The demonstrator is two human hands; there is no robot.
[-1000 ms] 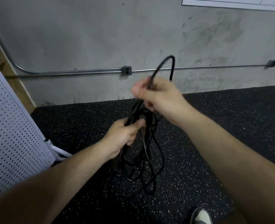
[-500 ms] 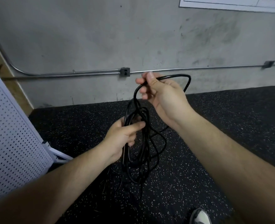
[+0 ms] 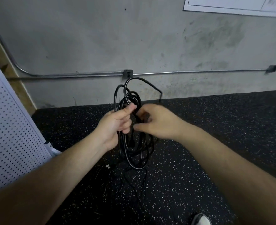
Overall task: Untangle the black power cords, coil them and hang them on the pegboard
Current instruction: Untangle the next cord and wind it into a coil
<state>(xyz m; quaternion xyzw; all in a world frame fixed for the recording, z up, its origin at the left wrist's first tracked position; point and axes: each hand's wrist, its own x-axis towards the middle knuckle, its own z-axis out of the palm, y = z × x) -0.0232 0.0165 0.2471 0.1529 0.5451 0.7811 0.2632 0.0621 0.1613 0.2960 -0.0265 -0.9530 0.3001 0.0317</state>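
Cords (image 3: 132, 96): L hand (image 3: 116, 122) grips coil, R hand (image 3: 158, 122) pinches strand beside it. I expect loops slipping, re-tangling if grip eases.

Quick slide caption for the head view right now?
Untangling: left hand grips the bundled black power cords, right hand pinches a strand, pegboard at left.

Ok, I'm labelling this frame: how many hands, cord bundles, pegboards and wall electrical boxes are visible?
Hands: 2, left hand, right hand
Black cord bundle: 1
White pegboard: 1
Wall electrical boxes: 2, outlet box, far box
Total: 6
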